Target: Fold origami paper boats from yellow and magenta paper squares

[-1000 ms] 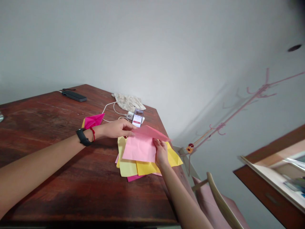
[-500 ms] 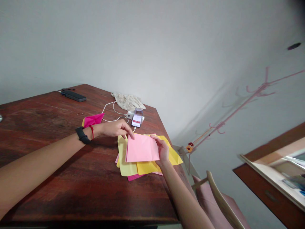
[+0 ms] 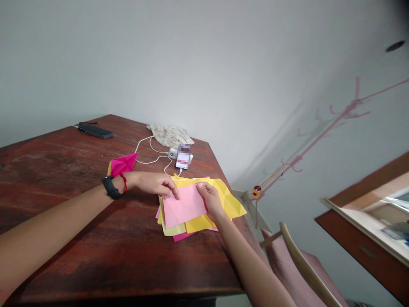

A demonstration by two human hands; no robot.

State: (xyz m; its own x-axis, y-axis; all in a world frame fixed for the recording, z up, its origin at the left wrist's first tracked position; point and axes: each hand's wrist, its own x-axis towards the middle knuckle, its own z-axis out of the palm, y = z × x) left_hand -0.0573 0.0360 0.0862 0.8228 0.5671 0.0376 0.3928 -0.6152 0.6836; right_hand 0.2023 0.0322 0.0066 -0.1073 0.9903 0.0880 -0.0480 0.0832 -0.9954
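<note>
A pale pink sheet of paper, with faint crease lines, is tilted above a pile of coloured paper. My right hand pinches its right edge, thumb on top. Bent fingers of my left hand rest on the sheet's upper left part; whether they grip its edge is hidden. Beneath it lie a creased yellow paper, a pale yellow sheet and a magenta sheet at the bottom. A folded magenta paper piece with a yellow side sits just beyond my left wrist.
On the wooden table are a phone on a white cable, a light crumpled cloth and a dark flat device. A chair stands at the right, a pink coat rack by the wall.
The pink paper has turned, its right side rising and its left side dropping, and shifted slightly left. Both hands moved with it, the left fingers lower over the sheet.
</note>
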